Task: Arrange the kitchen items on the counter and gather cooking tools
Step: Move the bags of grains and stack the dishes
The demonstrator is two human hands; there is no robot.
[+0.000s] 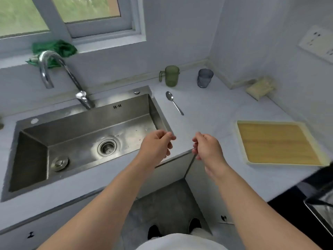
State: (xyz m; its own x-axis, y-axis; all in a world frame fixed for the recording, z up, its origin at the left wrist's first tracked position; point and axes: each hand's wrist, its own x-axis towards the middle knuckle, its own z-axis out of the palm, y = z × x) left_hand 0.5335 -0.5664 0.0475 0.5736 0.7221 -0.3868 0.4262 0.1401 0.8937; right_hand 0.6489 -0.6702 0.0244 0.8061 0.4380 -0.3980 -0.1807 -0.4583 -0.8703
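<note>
A metal spoon [174,102] lies on the white counter [207,112] just right of the sink. Behind it stand a green handled cup [171,75] and a clear grey glass [205,78]. A wooden cutting board with a pale rim [278,143] lies at the right. My left hand [156,145] and my right hand [207,147] hover side by side above the counter's inner corner, well short of the spoon. Both have loosely curled fingers and hold nothing.
A steel sink [86,139] with a curved faucet [59,76] fills the left. A green cloth [55,49] sits on the window sill. A yellow sponge pack [260,88] lies in the back right corner; a wall socket [317,43] is above it. A dark stove edge [319,204] shows at lower right.
</note>
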